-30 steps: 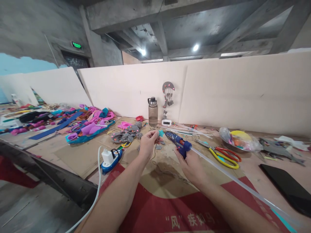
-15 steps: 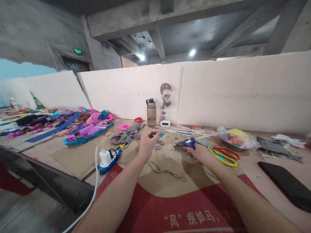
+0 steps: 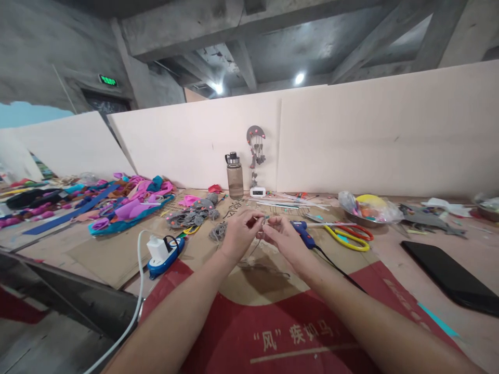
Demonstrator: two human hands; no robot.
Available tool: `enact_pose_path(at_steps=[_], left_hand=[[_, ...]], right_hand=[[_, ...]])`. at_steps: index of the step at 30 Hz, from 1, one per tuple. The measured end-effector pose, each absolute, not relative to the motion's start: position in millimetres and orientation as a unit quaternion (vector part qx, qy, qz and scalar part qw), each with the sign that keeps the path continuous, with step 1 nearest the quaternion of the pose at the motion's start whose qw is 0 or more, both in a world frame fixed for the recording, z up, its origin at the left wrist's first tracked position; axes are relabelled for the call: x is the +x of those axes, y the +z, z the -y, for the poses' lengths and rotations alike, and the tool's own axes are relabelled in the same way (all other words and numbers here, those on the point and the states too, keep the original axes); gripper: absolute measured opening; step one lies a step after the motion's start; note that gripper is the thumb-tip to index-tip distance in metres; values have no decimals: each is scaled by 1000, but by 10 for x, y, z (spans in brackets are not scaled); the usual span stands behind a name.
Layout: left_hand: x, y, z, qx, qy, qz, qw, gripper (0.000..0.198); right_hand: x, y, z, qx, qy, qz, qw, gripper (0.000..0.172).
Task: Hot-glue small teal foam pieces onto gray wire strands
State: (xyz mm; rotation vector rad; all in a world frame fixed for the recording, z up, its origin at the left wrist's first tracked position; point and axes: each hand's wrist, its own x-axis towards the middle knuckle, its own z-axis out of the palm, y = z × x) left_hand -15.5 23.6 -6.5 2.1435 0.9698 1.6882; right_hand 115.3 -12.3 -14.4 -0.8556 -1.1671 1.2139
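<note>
My left hand [image 3: 242, 231] and my right hand [image 3: 284, 238] meet over the cardboard, fingertips almost touching. Both are closed in a pinch around a strand of grey yarn [image 3: 255, 250], which hangs down between them. What else sits at the fingertips is too small to make out. Just right of my right hand lies a blue hot glue gun [image 3: 304, 235], its black cord running toward me. A clump of grey yarn [image 3: 218, 232] rests left of my left hand. Scissors with red and yellow handles [image 3: 351, 238] lie farther right.
Behind my hands stand a water bottle [image 3: 235, 176] and a small digital clock [image 3: 258, 192], below a grey moon hanging [image 3: 255, 136]. To the left are a power strip [image 3: 166, 257] and heaped colourful felt [image 3: 136, 202]. On the right are a bowl [image 3: 364, 221] and a phone [image 3: 448, 275].
My right hand has left the glue gun, which now lies on the table, and moved left to join my left hand. Both now pinch the yarn. The view has shifted slightly right.
</note>
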Motion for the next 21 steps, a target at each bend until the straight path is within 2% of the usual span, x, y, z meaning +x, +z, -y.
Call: enact_pose_path(at_steps=[4,7,14,21], left_hand=[[-112,-75,-209,685,586,-341,268,13],[-84,-80,-210,655,585,-344,332,19],[-66,-87,-203,634,583,-336,381,18],[-75,-66,-193,651,566,-351,363,16]], right_hand=[[1227,-128,89,-386,510,478,602,32],[1251,-122,72,-415,462,501,603,27],[1250,-110,104,-438,368,552,607,17],[1254,-96,129,-442,335,570,607,17]])
